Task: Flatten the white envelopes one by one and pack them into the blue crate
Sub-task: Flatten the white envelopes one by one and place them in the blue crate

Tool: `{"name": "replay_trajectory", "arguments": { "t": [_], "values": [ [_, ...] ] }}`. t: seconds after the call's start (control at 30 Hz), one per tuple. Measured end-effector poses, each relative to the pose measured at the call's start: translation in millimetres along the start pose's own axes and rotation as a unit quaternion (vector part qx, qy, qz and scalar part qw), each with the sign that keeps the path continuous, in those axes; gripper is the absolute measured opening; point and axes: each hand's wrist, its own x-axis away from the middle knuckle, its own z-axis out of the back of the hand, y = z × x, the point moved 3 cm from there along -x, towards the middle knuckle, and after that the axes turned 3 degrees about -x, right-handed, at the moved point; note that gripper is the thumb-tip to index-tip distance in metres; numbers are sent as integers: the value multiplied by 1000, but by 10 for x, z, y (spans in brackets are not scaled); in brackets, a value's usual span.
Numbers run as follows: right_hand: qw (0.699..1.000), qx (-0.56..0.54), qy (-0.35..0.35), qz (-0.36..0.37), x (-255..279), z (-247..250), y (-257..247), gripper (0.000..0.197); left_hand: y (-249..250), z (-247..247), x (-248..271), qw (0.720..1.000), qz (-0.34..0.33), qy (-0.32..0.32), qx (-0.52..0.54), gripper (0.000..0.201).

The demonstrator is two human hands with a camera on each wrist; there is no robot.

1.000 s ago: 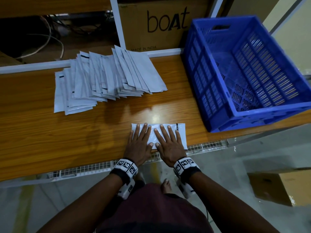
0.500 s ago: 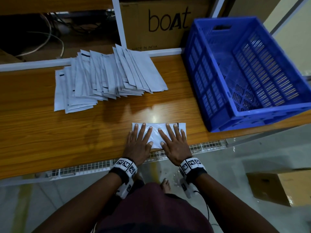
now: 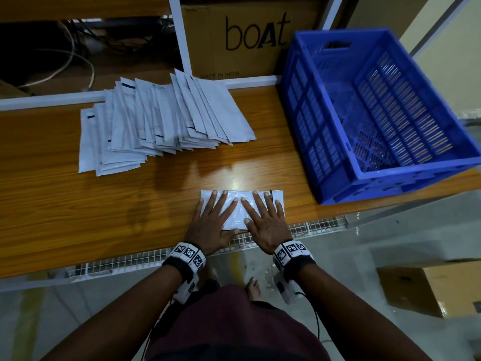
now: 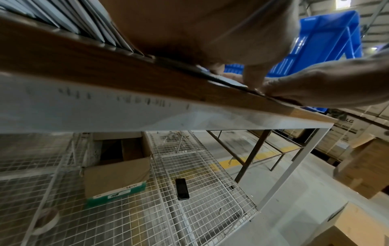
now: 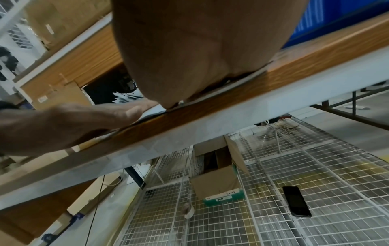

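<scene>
at the left of the brown wood-grain table point(image 3: 65, 204) lies a fanned, overlapping pile of flat white paper envelopes point(image 3: 156, 121), well apart from the hands. behind it, past a white frame rail, sits a brown cardboard box printed "boat" point(image 3: 247, 35).

near the table's front edge lies one white envelope with a thin dark stripe at its right end point(image 3: 238, 216), flat on the wood. the left hand point(image 3: 210, 225) rests palm down on its left part, grip apart, fingers straight and spread, holding nothing. just beside it the right hand point(image 3: 265, 225) lies palm down on the right part, grip likewise apart, fingers straight and fanned. the two hands are close together, index fingers almost meeting over the envelope's middle. both wrists wear black bands with white coded tags.

to the right stands the large blue slotted plastic crate point(image 3: 338, 162), near the envelope but not touching it; no envelope shows inside.

under the table, the wrist views show a white wire-mesh shelf point(image 4: 189, 216) carrying an open cardboard box point(image 4: 118, 173) and a black phone point(image 4: 182, 188).
</scene>
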Motion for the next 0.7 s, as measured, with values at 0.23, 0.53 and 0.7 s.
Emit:
{"name": "replay_trajectory", "arguments": {
  "t": [0.23,0.53,0.7],
  "values": [
    [998,-20,-59,-19,-33,59,3,71,-10,102,-25,999,13,-14,-26,60],
    [998,36,-45,31,-78,130,-75,64,-28,199,-34,999,-2,-26,-46,72],
    [998,26,-28,52,-98,224,-106,59,-19,276,-43,998,-2,-18,-64,68]
  ]
}}
